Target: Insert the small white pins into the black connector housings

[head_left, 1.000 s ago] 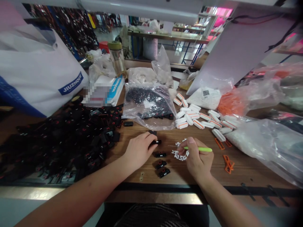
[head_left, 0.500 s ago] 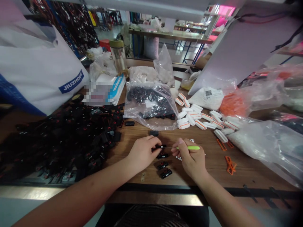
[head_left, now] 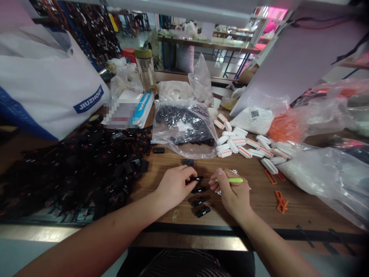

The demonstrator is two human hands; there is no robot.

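My left hand is closed on a small black plastic connector with white bits on its face. In my right hand is a thin needle-like tool with a lime-green handle; its fine metal shaft points left at the connector. Whether the tip touches it, I cannot tell. Below the held piece, several like connectors lie in a column, some with red parts. Another black connector lies just above my left fingers. Small white pieces show around my right hand, partly hidden by it.
A large pile of black connectors covers the left of the table. Behind my hands lies a clear bag of black parts. White pieces with orange strips and loose orange frames are at right, beside a plastic bag.
Both hands keep almost the same position and grip. The view has shifted very slightly; nothing on the table has visibly moved.
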